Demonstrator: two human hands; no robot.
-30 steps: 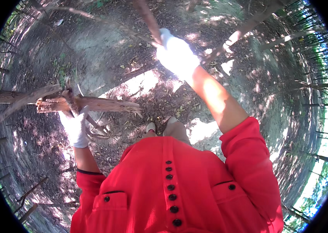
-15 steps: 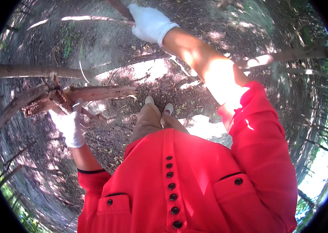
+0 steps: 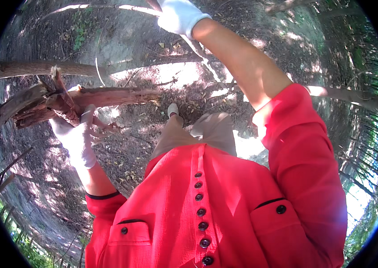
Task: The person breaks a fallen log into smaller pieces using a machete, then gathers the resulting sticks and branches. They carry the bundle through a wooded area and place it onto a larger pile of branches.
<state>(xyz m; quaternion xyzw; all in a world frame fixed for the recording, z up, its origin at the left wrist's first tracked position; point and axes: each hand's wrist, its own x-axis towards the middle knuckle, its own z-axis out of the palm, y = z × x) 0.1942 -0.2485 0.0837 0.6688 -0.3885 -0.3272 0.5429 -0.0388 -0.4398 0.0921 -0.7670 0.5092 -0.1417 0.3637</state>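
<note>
Clasping rough brown split wood (image 3: pixel 104 97) lying across it, white-gloved left hand (image 3: pixel 75 140), white-gloved right hand (image 3: pixel 181 17) is gripping slim brown stick (image 3: pixel 154 4)

A tree trunk (image 3: pixel 41 69), low green plants (image 3: pixel 79 39) and leaf-strewn soil (image 3: pixel 166 73) (sunlit in patches).
</note>
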